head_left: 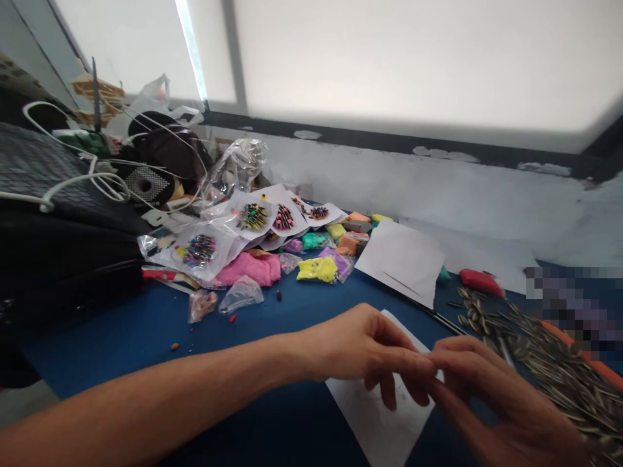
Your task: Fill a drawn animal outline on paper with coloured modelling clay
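Observation:
My left hand [363,347] is over a sheet of white paper [384,425] with faint pencil marks, its thumb and forefinger pinched together. Close against those fingertips is my right hand [496,395], also in a pinch and partly smeared by motion. Whatever the two hands hold between them is too small or too hidden to make out. Beside my right hand spreads a heap of striped sunflower seeds [540,363] on the blue table [272,389].
Several white papers bearing clusters of coloured seeds [254,216] lie at the back left. Near them are packets of yellow clay [316,269] and pink clay [250,268]. A blank white sheet [402,256] and a red packet [481,283] are farther right. A black bag [63,246] stands left.

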The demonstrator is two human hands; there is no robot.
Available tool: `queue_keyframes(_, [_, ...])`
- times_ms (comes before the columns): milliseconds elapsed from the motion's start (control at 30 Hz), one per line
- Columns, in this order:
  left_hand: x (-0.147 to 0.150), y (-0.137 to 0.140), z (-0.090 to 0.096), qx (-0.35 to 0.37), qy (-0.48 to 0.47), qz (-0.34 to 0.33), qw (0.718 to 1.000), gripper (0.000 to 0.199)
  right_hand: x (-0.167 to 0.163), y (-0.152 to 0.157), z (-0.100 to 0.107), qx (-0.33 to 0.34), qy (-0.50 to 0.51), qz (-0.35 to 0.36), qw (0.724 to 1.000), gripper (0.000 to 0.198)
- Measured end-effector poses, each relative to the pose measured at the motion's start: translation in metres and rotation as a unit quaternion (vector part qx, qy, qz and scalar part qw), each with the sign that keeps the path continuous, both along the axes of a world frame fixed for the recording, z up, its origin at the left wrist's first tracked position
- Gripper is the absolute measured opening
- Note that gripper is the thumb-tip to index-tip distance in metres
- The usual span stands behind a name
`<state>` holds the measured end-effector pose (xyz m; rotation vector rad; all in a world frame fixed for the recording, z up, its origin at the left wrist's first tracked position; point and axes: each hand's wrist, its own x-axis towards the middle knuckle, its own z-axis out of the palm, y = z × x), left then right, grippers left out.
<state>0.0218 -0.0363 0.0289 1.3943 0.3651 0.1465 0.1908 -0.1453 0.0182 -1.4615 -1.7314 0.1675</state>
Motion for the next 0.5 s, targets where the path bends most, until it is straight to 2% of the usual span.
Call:
queue_keyframes(200, [0.000,0.003,-0.002,-0.004,0.002,0.011,1.000,0.047,-0.001,0.000,0.001,-0.047,0.049,0.012,0.998,0.015])
queue_keyframes(333, [0.001,0.000,-0.003,0.019,0.001,-0.010,1.000,0.049,0.008,0.001,0.000,0.007,-0.031,0.057,0.998,0.011])
queue_keyframes(433, [0.000,0.001,-0.002,0.030,0.004,-0.016,0.999,0.035,0.013,0.002,-0.001,0.040,-0.084,0.074,0.993,0.013])
queue_keyframes(500, [-0.001,0.002,-0.002,0.022,0.007,-0.011,1.000,0.030,0.013,0.002,-0.001,0.043,-0.093,0.061,0.993,0.012])
